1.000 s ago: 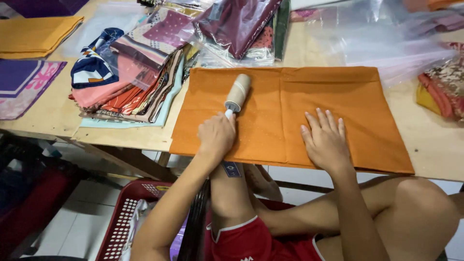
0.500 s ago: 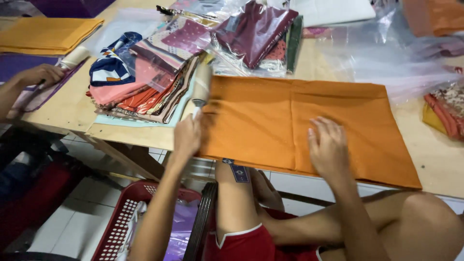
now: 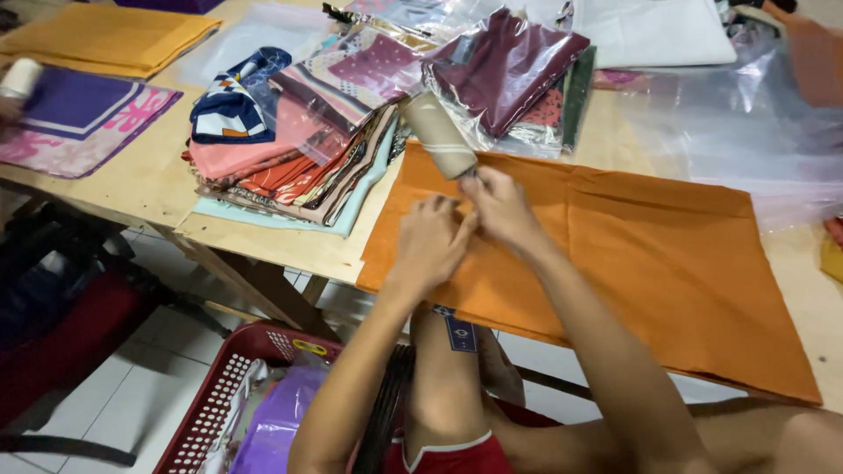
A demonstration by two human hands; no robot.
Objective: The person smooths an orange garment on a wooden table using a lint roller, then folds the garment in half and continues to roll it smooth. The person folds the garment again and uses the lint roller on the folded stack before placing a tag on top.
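Two hands meet at a lint roller on orange cloth.

The right hand (image 3: 502,206) pinches the handle of the lint roller (image 3: 441,134), whose long axis runs up-left; the left hand (image 3: 432,241), fingers curled, touches it just beside, over the folded orange cloth (image 3: 650,254).

We look down on a pale plywood table (image 3: 140,189) resting on slanted wooden legs (image 3: 255,281), its top crowded with a stack of folded cloths (image 3: 281,158), clear plastic bags (image 3: 738,132), a yellow folded cloth (image 3: 105,35) and a purple and pink cloth (image 3: 83,123) at the far left. Beneath it we see a floor of white tiles (image 3: 132,404), where a red plastic basket (image 3: 219,395) stands with something purple inside, perhaps a bag. To the left sits a dark red and black shape (image 3: 61,307), too blurred for us to name, and the light falls soft and even.
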